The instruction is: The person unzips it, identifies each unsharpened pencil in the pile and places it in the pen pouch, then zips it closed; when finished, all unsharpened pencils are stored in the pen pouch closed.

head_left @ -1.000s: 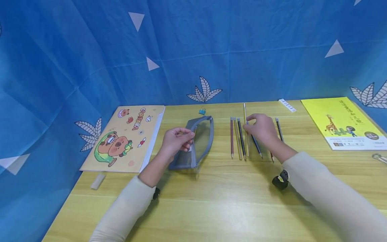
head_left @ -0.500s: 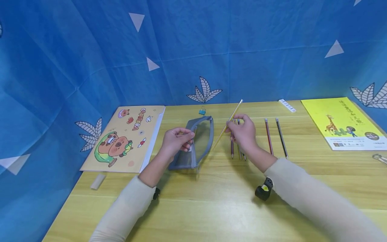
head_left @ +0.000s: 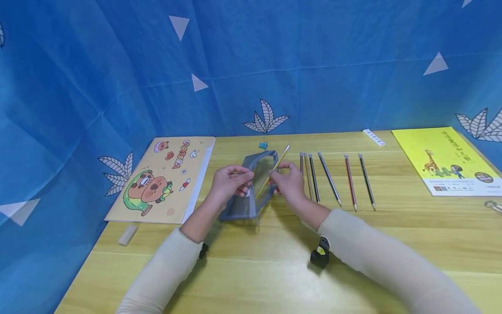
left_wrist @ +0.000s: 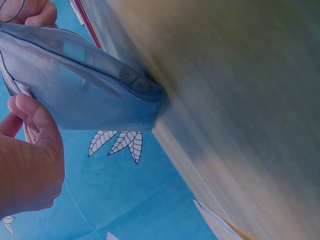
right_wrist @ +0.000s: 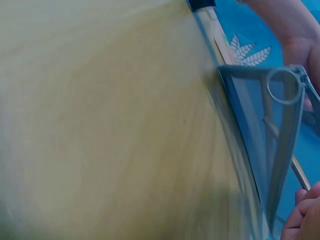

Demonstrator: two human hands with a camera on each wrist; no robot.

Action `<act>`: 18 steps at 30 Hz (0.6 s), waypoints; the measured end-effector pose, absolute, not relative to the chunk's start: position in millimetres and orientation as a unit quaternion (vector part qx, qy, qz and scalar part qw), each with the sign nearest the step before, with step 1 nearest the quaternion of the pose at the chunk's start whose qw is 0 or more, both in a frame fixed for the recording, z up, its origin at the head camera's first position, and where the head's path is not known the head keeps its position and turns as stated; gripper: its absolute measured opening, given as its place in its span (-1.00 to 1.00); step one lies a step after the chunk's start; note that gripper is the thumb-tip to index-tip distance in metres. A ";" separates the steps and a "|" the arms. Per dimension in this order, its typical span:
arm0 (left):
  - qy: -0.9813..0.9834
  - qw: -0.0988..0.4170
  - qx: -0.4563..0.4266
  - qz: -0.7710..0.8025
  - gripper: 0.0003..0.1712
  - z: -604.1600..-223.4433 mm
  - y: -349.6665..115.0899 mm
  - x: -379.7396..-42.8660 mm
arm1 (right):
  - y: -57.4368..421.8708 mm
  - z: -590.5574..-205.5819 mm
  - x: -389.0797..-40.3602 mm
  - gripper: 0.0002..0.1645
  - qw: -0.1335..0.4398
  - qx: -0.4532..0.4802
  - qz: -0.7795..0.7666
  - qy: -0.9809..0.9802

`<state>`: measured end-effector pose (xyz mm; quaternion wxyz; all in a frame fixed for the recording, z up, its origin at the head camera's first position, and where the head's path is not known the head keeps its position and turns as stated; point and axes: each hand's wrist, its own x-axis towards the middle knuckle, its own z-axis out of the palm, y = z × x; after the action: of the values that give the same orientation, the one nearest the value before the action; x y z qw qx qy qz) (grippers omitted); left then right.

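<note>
A grey-blue mesh pencil case point(head_left: 237, 209) stands on the table with its zip mouth open to the right. My left hand point(head_left: 231, 183) pinches the near-left rim of that mouth; the left wrist view shows finger and thumb on the edge of the mesh point(left_wrist: 90, 75). Between the fingertips of my right hand point(head_left: 291, 183) is a slim yellow pencil point(head_left: 283, 155), slanted, with its lower end inside the mouth. In the right wrist view the pencil point(right_wrist: 300, 172) passes behind the case's rim point(right_wrist: 280, 165), near the zip's pull ring.
Right of the case lie several pencils, among them a dark blue one point(head_left: 329, 179) and a red one point(head_left: 351, 183). A capybara folder point(head_left: 157, 183) and an eraser point(head_left: 127, 235) are at left. A teal binder clip point(head_left: 263, 145) sits behind; a yellow book point(head_left: 443, 161) lies far right.
My right hand has picked up the yellow pencil from the row and carried it left, tilting it into the mouth of the case. My left hand has stayed at the rim.
</note>
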<state>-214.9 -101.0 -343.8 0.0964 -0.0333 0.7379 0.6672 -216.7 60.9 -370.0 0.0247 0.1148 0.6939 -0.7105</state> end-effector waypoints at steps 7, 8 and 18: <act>0.743 0.109 -0.030 0.659 -0.78 -331.1 -98.0 -208.9 | 52.5 -372.8 -210.2 -0.57 0.060 0.123 -0.707 0.694; 0.745 0.111 -0.030 0.657 -0.78 -328.0 -97.3 -206.9 | 51.9 -372.7 -210.0 -0.57 0.064 0.122 -0.706 0.694; 0.746 0.125 -0.028 0.653 -0.81 -322.4 -95.0 -202.3 | 47.0 -372.3 -216.1 -0.58 0.094 0.119 -0.686 0.711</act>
<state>-202.3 -95.0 -322.4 0.1247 -0.0284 0.7462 0.6533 -216.1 47.0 -372.3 0.0941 0.1186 0.7114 -0.6863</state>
